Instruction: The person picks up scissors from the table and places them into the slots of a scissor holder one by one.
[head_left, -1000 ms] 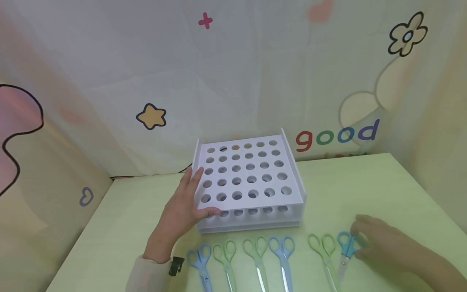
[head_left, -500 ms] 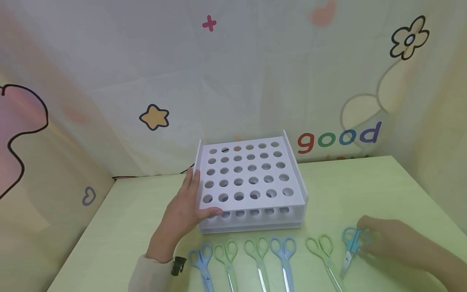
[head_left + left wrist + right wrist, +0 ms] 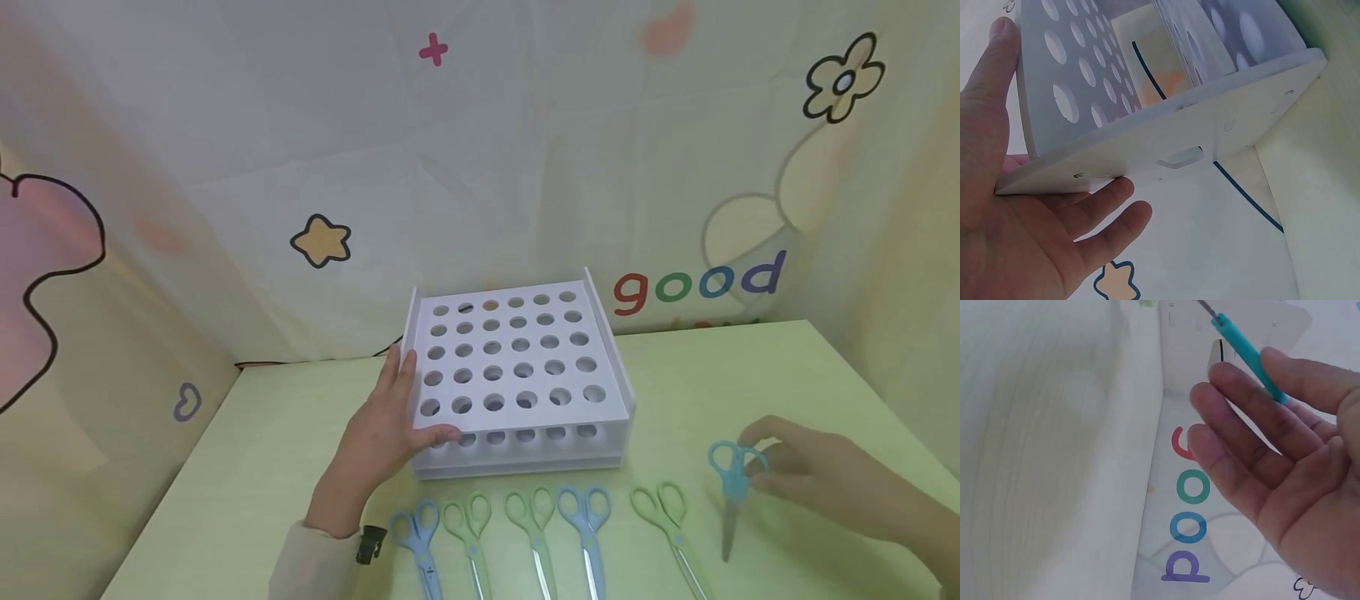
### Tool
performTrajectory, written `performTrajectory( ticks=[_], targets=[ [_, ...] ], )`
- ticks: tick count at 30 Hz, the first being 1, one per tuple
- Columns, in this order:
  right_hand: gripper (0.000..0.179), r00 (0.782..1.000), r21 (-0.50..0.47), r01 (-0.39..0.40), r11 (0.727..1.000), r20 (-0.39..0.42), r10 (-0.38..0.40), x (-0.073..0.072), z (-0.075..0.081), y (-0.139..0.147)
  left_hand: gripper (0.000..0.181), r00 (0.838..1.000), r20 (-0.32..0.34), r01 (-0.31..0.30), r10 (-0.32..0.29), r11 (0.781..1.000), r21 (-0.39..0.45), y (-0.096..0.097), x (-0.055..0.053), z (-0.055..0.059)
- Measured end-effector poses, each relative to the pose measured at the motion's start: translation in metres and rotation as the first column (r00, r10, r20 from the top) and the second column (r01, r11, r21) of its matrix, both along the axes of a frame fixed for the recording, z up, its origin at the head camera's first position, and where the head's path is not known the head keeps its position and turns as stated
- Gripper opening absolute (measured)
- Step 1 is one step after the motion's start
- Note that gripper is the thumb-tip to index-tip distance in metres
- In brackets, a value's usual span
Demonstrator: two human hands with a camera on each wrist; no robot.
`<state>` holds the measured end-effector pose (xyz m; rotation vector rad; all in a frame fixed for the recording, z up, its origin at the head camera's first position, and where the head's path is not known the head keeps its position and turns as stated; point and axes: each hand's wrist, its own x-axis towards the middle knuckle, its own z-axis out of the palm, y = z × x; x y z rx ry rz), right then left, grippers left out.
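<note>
My left hand (image 3: 378,433) rests at the front left corner of a white rack (image 3: 509,386) with rows of round holes. Its thumb lies along the front edge and the other fingers, stretched out, touch the outer side panel (image 3: 1147,140). At right, my right hand (image 3: 832,483) pinches a small pair of teal scissors (image 3: 735,485) by one handle loop, blades pointing down, close over the table. In the right wrist view the scissors (image 3: 1250,359) show edge-on between thumb and fingers. Beside them lies a pair of green scissors (image 3: 670,521).
In front of the rack lie blue scissors (image 3: 416,542), two pairs of green scissors (image 3: 472,546) and more blue scissors (image 3: 587,533), handles toward the rack, blade ends cut off by the frame. Behind the pale green table (image 3: 697,375) hangs a printed backdrop (image 3: 510,167).
My right hand has lifted the teal scissors and moved them slightly right, away from the green pair; their blades swung to point straight down. My left hand stays on the rack.
</note>
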<state>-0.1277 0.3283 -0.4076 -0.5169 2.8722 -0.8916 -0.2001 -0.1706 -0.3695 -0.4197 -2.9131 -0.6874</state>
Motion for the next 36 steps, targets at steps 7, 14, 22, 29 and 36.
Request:
performTrajectory(
  ticks=[7,14,22,29,36],
  targets=[
    [0.015,0.990,-0.068,0.030,0.997,-0.134,-0.039,0.004,0.007,-0.010,0.121,1.000,0.018,-0.009,0.009,1.000,0.008,-0.002,0.002,0.000],
    [0.018,0.971,-0.062,0.056,0.997,-0.229,-0.069,0.003,0.016,-0.017,0.121,0.999,0.030,-0.012,0.012,1.000,-0.002,-0.005,0.002,-0.002],
    [0.011,0.968,-0.200,0.123,0.972,-0.192,-0.162,-0.009,0.045,-0.032,0.119,0.999,0.042,-0.007,0.007,1.000,-0.004,-0.005,0.001,0.001],
    [0.015,0.937,-0.463,0.046,0.885,-0.286,-0.198,-0.018,0.076,-0.059,0.121,0.999,0.047,-0.014,0.014,1.000,0.009,-0.001,-0.001,0.001],
    [0.019,0.934,-0.810,-0.190,0.555,-0.323,-0.152,-0.032,0.098,-0.097,0.120,0.999,0.043,-0.018,0.018,1.000,0.003,0.001,-0.002,0.000]
  ],
)
